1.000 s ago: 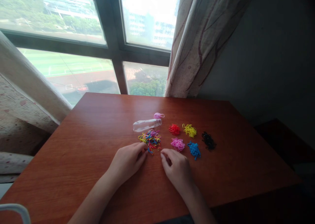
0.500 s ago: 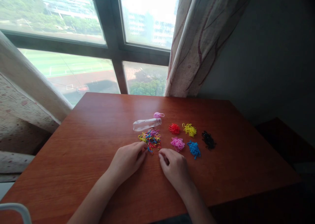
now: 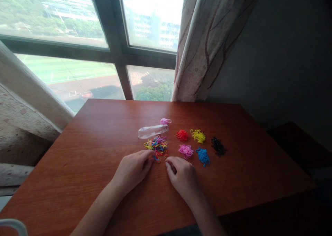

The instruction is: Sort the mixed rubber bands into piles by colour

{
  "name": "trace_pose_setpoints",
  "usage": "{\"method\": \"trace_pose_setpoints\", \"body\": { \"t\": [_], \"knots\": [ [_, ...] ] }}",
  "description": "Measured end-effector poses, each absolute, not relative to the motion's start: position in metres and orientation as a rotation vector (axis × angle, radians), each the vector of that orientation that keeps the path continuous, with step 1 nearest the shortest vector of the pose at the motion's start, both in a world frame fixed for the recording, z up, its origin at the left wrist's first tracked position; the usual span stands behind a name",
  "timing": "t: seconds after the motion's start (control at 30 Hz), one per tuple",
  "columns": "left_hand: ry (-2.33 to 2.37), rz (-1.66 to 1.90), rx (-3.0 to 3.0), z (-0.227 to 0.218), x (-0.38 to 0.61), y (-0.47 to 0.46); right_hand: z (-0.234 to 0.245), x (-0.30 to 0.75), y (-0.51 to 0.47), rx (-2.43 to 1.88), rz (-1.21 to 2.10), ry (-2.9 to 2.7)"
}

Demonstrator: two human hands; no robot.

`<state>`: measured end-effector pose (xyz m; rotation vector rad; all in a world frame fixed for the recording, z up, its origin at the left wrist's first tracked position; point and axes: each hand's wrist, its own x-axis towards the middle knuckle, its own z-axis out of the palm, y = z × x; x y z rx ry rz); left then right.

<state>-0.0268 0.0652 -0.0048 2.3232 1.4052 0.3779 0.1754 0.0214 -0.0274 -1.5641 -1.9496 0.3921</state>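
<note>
A mixed pile of small coloured rubber bands (image 3: 157, 145) lies in the middle of the table. At its near left edge rests my left hand (image 3: 136, 165), fingers curled and thumb drawn in by the fingertips; what they hold, if anything, is too small to tell. My right hand (image 3: 183, 175) is just right of the pile's near end, thumb and index finger almost meeting in a pinch, contents not visible. Single-colour heaps lie to the right: red bands (image 3: 182, 135), yellow bands (image 3: 198, 136), pink bands (image 3: 185, 151), blue bands (image 3: 203, 156) and black bands (image 3: 218, 146).
Behind the mixed pile, a clear plastic bottle (image 3: 153, 131) lies on its side, with a pink looped cap (image 3: 165, 121) beside its neck. The brown wooden table (image 3: 77, 167) reaches back to a window with curtains (image 3: 207, 39). A pale curved bar (image 3: 14, 224) shows at lower left.
The view has shifted slightly, so the table and heaps sit a little further left. Both hands keep nearly the same pose beside the mixed pile.
</note>
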Motion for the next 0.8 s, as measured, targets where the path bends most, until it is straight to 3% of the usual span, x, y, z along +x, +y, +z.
{"method": "trace_pose_setpoints", "body": {
  "t": [0.8],
  "knots": [
    [1.461, 0.379, 2.338, -0.005, -0.011, 0.071, -0.028, 0.176, 0.022, -1.558, 0.419, -1.951]
  ]
}}
